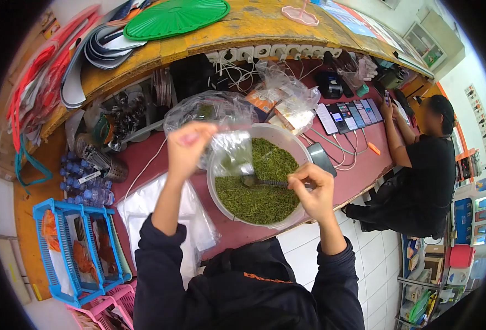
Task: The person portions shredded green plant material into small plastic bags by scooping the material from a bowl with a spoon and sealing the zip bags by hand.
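- Pinching a dark spoon by the end of its handle, the wearer's right hand is over the near right rim of the tub, thumb and fingers drawn close together; that's what I make out in the head view, the only one.
- The left hand is blurred, but its fingers look pressed together on the upper edge of a small clear bag, up over the tub's left side.
- The spoon's head meets the lower corner of that bag; from here I can't tell whether it's inside or just in front.
- Below both hands, the round whitish tub is filled with shredded green leaf, and it stands on a red-topped bench.
- Left of the tub lies a pile of flat clear bags, partly behind the left forearm; a bigger crumpled plastic bag sits just behind the tub.
- To the right, a dark flat case is just beside the rim, with a row of phones and white cables farther along.
- At the bench's far right, a person in black sits with a phone in hand.
- On my left are blue-capped bottles and a blue basket.
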Motion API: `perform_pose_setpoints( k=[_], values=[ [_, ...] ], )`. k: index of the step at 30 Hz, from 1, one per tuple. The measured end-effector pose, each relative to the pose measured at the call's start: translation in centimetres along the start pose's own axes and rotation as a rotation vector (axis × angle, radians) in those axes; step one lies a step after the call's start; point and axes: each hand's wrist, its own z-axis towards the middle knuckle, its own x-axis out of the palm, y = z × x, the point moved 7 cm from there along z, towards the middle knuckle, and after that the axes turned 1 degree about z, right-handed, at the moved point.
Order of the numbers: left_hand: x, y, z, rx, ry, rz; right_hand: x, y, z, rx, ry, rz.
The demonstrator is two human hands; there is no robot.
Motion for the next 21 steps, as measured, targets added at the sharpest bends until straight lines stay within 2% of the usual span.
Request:
perform_pose_setpoints(
  k=[2,3,5,6,8,9,10,12,16,17,19,20,21],
  values=[
    [-1.5,-1.2,2.0,0.268,-0.087,0.235,0.2,-0.3,0.3,0.058,-0.010,0.024],
    [-1.1,-1.7,2.0,0.324,-0.075,0.332,0.7,0.0,0.7,0.068,-0.007,-0.059],
    [1.1,0.1,1.3,0.175,0.049,0.148,1.7,0.4,1.5,0.024,-0.027,-0.179],
    [3.3,0.2,-0.2,-0.073,0.202,-0.040,2.4,0.8,2.0,0.023,-0.030,-0.179],
    [7.5,0.6,-3.3,-0.254,0.539,-0.274,3.5,3.0,2.9,-0.145,-0.073,-0.289],
    [9.0,0.4,-4.5,-0.265,0.642,-0.352,4.0,3.2,2.9,-0.154,-0.031,-0.336],
    [10.0,0.4,-5.5,-0.317,0.659,-0.395,3.8,2.9,2.8,-0.151,-0.032,-0.339],
    [10.3,0.8,-6.0,-0.338,0.698,-0.387,4.3,2.1,2.4,-0.157,0.108,-0.306],
    [10.7,0.7,-6.3,-0.324,0.696,-0.333,4.1,3.0,1.8,-0.264,0.037,-0.562],
    [10.5,0.4,-6.0,-0.318,0.624,-0.402,3.9,3.0,1.8,-0.262,0.038,-0.563],
    [9.7,0.6,-5.5,-0.313,0.550,-0.469,2.0,2.9,1.9,-0.216,-0.140,-0.652],
    [7.5,0.2,-4.4,-0.081,0.405,-0.251,1.5,3.0,1.9,-0.216,-0.139,-0.651],
    [6.0,-1.3,-3.8,0.147,0.258,-0.032,0.6,2.7,1.9,-0.126,-0.138,-0.586]
  ],
)
